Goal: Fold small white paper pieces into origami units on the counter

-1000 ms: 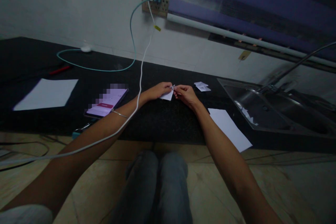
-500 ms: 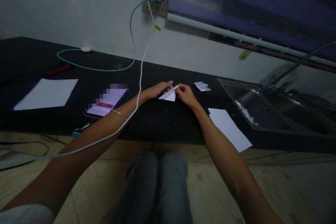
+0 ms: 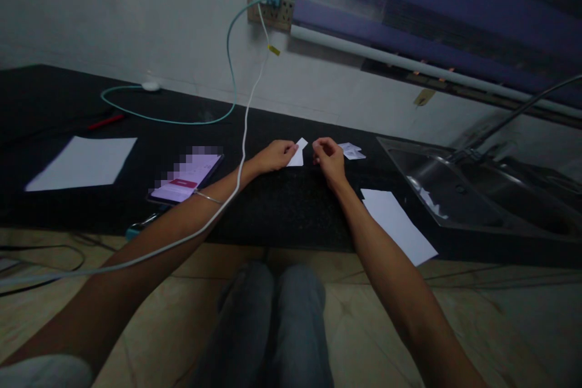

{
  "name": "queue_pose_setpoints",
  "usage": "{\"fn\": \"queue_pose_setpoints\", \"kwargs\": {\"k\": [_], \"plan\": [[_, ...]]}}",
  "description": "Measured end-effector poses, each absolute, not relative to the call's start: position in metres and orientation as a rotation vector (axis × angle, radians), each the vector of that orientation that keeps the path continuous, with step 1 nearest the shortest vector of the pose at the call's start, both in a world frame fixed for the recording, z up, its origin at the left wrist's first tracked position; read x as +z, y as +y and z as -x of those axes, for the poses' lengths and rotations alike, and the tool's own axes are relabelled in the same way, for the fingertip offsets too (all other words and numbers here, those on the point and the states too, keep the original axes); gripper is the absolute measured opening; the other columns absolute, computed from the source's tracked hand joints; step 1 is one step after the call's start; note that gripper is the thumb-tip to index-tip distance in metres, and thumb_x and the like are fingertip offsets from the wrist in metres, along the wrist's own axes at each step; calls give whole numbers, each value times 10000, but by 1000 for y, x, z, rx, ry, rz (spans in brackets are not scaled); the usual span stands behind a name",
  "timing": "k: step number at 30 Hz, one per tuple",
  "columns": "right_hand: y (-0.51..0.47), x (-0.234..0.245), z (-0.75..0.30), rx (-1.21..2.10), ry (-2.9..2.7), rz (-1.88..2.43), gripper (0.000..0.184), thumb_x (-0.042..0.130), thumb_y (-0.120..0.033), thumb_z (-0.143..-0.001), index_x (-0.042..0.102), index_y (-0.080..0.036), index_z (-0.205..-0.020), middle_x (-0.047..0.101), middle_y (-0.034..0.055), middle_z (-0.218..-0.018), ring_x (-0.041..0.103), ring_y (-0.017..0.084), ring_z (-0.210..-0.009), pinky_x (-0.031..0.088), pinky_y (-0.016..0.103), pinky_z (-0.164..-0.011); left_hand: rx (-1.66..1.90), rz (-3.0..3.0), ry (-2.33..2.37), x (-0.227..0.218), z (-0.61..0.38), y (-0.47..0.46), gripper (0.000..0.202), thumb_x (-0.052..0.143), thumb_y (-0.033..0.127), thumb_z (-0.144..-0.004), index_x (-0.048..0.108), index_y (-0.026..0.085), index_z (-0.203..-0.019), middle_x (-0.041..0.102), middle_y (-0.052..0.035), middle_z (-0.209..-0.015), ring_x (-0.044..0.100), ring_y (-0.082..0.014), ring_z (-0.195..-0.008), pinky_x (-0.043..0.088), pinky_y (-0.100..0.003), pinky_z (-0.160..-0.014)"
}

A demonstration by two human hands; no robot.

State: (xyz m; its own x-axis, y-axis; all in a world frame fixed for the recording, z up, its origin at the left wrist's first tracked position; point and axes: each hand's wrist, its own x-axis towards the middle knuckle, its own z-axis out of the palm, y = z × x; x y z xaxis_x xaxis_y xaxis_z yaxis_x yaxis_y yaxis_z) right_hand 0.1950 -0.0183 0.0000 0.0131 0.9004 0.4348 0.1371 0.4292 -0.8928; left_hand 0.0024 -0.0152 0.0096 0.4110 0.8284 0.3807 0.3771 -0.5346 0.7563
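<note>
My left hand (image 3: 274, 156) is closed on a small folded piece of white paper (image 3: 296, 156), pinching it between thumb and fingers above the dark counter. One corner of the paper sticks up past the thumb and another part hangs below; the rest is hidden by the fingers. A short gap to the right, my right hand (image 3: 329, 157) is off the paper, its fingers loosely curled and apart from the thumb, with nothing visible in it. Small folded white papers (image 3: 351, 151) lie just beyond the right hand.
A stack of white sheets (image 3: 398, 224) overhangs the front edge beside my right forearm, near a metal sink (image 3: 454, 188). To the left lie a white sheet (image 3: 84, 160), a lit phone (image 3: 184, 179) and a red pen-like object (image 3: 106, 122). A white cable (image 3: 246, 127) crosses my left forearm.
My right hand has let go of the folded paper and moved slightly right. The left hand now grips the paper alone, and the paper has turned, with less of it showing.
</note>
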Motion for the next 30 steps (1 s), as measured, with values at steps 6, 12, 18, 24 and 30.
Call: {"fn": "queue_pose_setpoints", "kwargs": {"k": [6,12,18,24,30], "plan": [[-25,0,-190,666,-1600,1001,260,708,-458,-800,688,-203,-847,653,23,-774,590,174,-755,483,303,-684,982,-2268,1002,6,-2,-12,324,460,303,-981,578,183,-704,562,-11,-651,482,-152,-595,327,-284,-601],[-24,-1,-190,676,-1590,1026,256,717,-438,-789,727,-189,-847,696,43,-794,615,185,-759,506,327,-716,932,-2391,967,3,-2,-10,328,403,325,-1010,589,185,-778,600,-32,-719,538,-165,-669,373,-287,-654],[-21,-4,-190,925,-1503,978,390,790,-549,-702,756,-188,-844,685,19,-732,579,152,-654,473,288,-607,871,-2489,949,4,0,-12,347,347,344,-1035,610,165,-897,659,-75,-854,597,-181,-780,435,-313,-755],[-18,-7,-192,992,-1477,957,418,799,-595,-670,728,-198,-777,664,8,-720,553,141,-640,440,267,-572,858,-2432,898,5,0,-13,392,334,415,-1040,600,172,-885,652,-64,-838,599,-170,-755,441,-298,-714],[-3,-11,-205,783,-1288,1026,401,736,-604,-725,665,-209,-730,598,2,-668,524,147,-621,403,268,-546,798,-2209,942,16,2,-25,368,442,496,-997,554,177,-853,579,-10,-689,519,-125,-584,388,-249,-567]]}}
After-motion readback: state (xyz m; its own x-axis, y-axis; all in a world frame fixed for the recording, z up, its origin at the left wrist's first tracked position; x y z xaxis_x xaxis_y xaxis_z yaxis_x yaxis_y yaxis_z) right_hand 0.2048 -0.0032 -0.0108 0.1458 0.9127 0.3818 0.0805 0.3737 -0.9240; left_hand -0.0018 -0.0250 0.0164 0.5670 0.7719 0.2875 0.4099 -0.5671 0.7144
